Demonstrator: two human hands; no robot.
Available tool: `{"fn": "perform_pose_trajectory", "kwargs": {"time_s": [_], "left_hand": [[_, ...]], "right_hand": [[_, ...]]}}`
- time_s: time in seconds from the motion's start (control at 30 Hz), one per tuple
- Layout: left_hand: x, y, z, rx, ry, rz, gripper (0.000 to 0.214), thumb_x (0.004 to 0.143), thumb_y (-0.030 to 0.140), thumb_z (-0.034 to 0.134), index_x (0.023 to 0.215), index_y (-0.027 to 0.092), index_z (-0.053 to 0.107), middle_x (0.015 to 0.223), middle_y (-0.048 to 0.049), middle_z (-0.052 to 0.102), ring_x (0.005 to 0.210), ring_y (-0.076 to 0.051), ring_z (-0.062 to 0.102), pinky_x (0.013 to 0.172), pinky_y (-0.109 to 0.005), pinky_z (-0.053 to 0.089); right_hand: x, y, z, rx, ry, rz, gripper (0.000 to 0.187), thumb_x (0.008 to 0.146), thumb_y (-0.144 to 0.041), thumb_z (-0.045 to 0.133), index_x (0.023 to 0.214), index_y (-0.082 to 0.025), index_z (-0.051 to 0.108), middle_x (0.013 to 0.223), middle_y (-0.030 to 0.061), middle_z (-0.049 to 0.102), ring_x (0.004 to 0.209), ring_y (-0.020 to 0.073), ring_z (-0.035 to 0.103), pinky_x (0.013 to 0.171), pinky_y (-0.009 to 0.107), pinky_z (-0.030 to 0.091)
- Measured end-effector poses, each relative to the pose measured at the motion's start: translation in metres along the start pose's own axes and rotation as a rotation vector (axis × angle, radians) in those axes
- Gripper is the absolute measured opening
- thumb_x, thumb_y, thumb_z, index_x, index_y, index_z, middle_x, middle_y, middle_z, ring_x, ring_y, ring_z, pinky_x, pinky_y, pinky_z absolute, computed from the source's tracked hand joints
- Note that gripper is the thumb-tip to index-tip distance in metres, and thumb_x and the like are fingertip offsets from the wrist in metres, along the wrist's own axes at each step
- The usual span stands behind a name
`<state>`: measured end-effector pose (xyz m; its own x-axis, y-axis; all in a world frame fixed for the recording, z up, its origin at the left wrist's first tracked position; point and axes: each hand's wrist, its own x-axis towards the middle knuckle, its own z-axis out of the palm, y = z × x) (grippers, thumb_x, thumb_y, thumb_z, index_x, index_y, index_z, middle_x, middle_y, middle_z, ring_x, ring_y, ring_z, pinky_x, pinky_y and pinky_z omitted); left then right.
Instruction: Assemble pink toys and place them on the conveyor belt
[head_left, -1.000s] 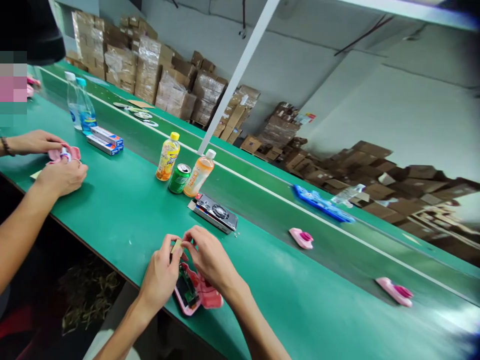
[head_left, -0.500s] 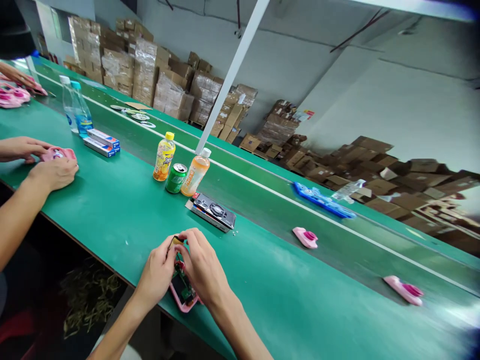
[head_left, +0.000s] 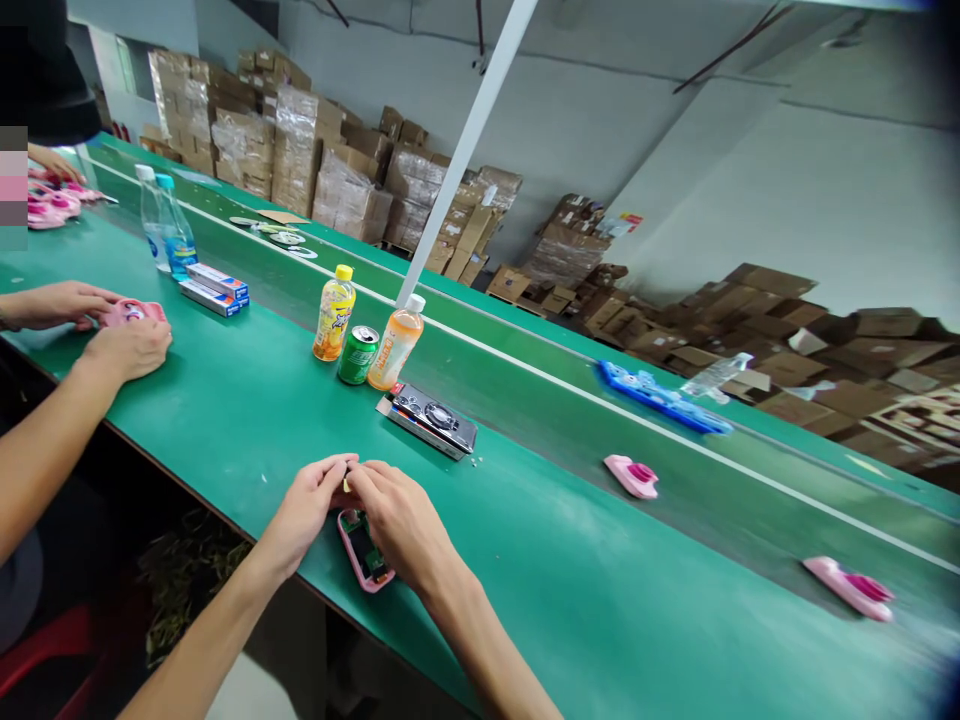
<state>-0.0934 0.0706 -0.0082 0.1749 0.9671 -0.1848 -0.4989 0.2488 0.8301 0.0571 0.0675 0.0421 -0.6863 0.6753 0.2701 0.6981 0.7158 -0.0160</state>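
A pink toy shell (head_left: 361,550) with a green circuit board inside lies on the green table (head_left: 247,420) near its front edge. Both my hands are bent over it. My left hand (head_left: 306,505) and my right hand (head_left: 401,520) meet at the fingertips, pinching a small yellowish piece (head_left: 346,486) between them just above the shell's far end. My right hand's palm covers part of the shell.
A black box (head_left: 431,420) lies just beyond my hands, with two drink bottles (head_left: 335,313) and a green can (head_left: 358,355) behind it. Pink toys (head_left: 632,476) ride the conveyor belt at right. A co-worker's hands (head_left: 124,345) hold a pink toy at left. Cardboard boxes (head_left: 337,180) are stacked behind.
My hands have lowered onto the pink shell and closed together over it. The pink toys on the belt have drifted right. The co-worker's hands have set their toy flat.
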Motion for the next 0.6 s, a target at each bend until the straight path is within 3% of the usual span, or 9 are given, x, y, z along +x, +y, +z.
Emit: {"fn": "perform_pose_trajectory", "kwargs": {"time_s": [0.13,0.27,0.4,0.5,0.6], "left_hand": [[-0.003,-0.004,0.0,-0.06,0.017,0.018,0.081,0.072,0.064,0.082,0.13,0.01,0.066,0.109,-0.0132,0.077,0.081,-0.019,0.07,0.074,-0.029,0.055],[-0.004,-0.006,-0.001,-0.04,0.056,0.019,0.08,0.076,0.055,0.082,0.14,0.012,0.06,0.111,-0.0117,0.077,0.084,-0.019,0.07,0.075,-0.029,0.055],[-0.002,-0.006,-0.001,-0.029,0.107,0.067,0.069,0.074,0.055,0.083,0.128,0.014,0.069,0.106,-0.0095,0.077,0.09,-0.02,0.069,0.081,-0.029,0.055],[-0.002,-0.003,0.001,0.01,0.13,0.096,0.066,0.071,0.061,0.083,0.114,0.012,0.072,0.085,-0.0035,0.074,0.065,-0.011,0.061,0.064,-0.022,0.051],[-0.005,-0.001,0.002,0.072,0.179,0.129,0.064,0.065,0.062,0.087,0.102,0.013,0.07,0.077,-0.0003,0.071,0.054,-0.007,0.053,0.054,-0.019,0.047]], "right_hand": [[-0.003,0.0,0.001,-0.026,-0.026,0.003,0.021,0.095,0.0,0.051,0.106,-0.015,0.06,0.115,0.0128,0.072,0.105,0.0224,0.069,0.086,0.033,0.058],[-0.003,0.001,0.001,-0.015,-0.014,-0.043,0.026,0.094,0.002,0.049,0.114,-0.012,0.06,0.127,0.0159,0.069,0.124,0.025,0.064,0.097,0.035,0.058],[-0.009,-0.011,-0.009,-0.034,0.099,-0.071,0.026,0.098,-0.002,0.043,0.115,-0.011,0.061,0.136,0.0184,0.065,0.133,0.0294,0.057,0.097,0.04,0.059],[-0.043,-0.026,-0.017,0.143,0.264,0.023,0.029,0.102,-0.006,0.037,0.116,-0.016,0.061,0.11,0.0126,0.074,0.105,0.0224,0.07,0.083,0.033,0.062],[-0.126,-0.043,-0.019,0.343,0.423,0.326,0.021,0.105,-0.023,0.046,0.1,-0.023,0.066,0.078,0.0023,0.072,0.067,0.0144,0.068,0.064,0.022,0.058]]}}
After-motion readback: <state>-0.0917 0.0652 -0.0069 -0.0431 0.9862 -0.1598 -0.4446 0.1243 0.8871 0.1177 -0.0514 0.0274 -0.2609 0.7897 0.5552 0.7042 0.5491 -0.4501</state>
